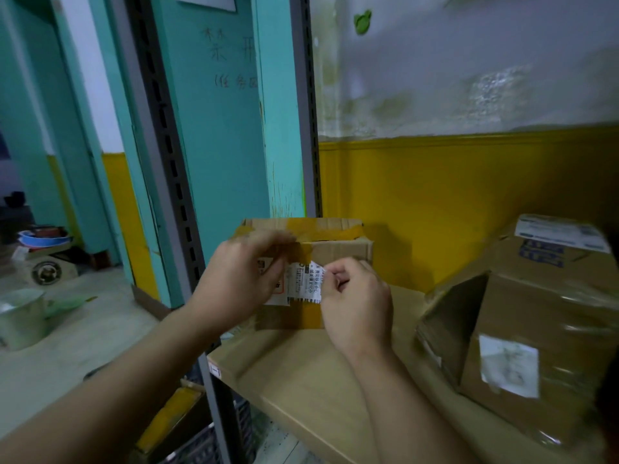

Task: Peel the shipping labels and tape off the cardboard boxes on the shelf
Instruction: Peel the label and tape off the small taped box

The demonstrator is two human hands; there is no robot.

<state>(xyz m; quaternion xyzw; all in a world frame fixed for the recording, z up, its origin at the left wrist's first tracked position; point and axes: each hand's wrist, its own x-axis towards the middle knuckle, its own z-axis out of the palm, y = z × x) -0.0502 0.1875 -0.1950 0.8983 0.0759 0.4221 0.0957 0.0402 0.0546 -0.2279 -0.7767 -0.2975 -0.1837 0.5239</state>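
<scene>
A small cardboard box banded with yellow tape stands at the shelf's back left corner. The right hand has its grip clamped on the right edge of the white shipping label on the box's front. The label's black Chinese print is too small to read. The left hand covers the label's left part; its fingers are blurred, so I cannot tell its grip.

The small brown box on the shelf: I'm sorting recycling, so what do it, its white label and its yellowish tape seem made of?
Small brown box: cardboard, matt, judging by its dull brown faces and folded flaps. White printed label: probably thin paper; it lifts and bends where the right hand pinches its edge. Yellowish-brown tape: likely plastic packing tape, with a slight sheen.
</scene>
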